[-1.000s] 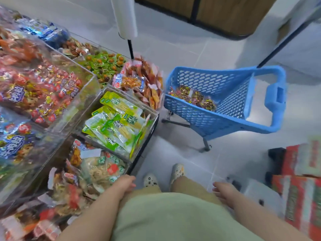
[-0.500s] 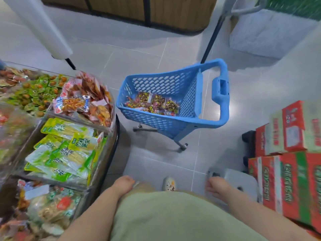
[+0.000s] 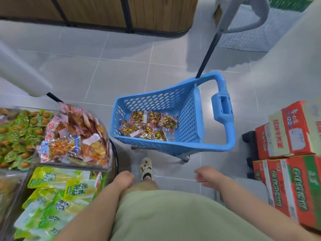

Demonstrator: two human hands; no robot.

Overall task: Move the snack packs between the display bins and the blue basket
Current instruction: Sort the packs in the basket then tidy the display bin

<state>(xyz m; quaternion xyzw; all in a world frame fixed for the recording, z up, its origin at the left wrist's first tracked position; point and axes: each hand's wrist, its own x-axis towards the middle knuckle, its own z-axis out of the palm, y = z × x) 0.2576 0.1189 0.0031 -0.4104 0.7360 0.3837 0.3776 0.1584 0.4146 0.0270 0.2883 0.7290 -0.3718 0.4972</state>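
Observation:
The blue basket (image 3: 224,119) on wheels stands on the floor ahead of me, with several red-and-yellow snack packs (image 3: 151,126) lying in its bottom. Clear display bins at my left hold orange-red packs (image 3: 76,136), green round snacks (image 3: 19,133) and yellow-green packs (image 3: 57,193). My left hand (image 3: 124,180) hangs by my thigh with its fingers loosely curled and nothing in it. My right hand (image 3: 208,176) is out in front of my hip, fingers relaxed, holding nothing. Both hands are well short of the basket.
Red and green cartons (image 3: 288,153) are stacked on the floor at the right. A black pole (image 3: 208,51) rises behind the basket. A wooden counter (image 3: 121,13) runs along the far wall. One patterned shoe (image 3: 146,168) shows below the basket. Grey tiled floor lies between.
My view has swung right, away from the bins, bringing the basket to the middle and nearer. My right hand has lifted slightly forward; my left hand has left the bin edge.

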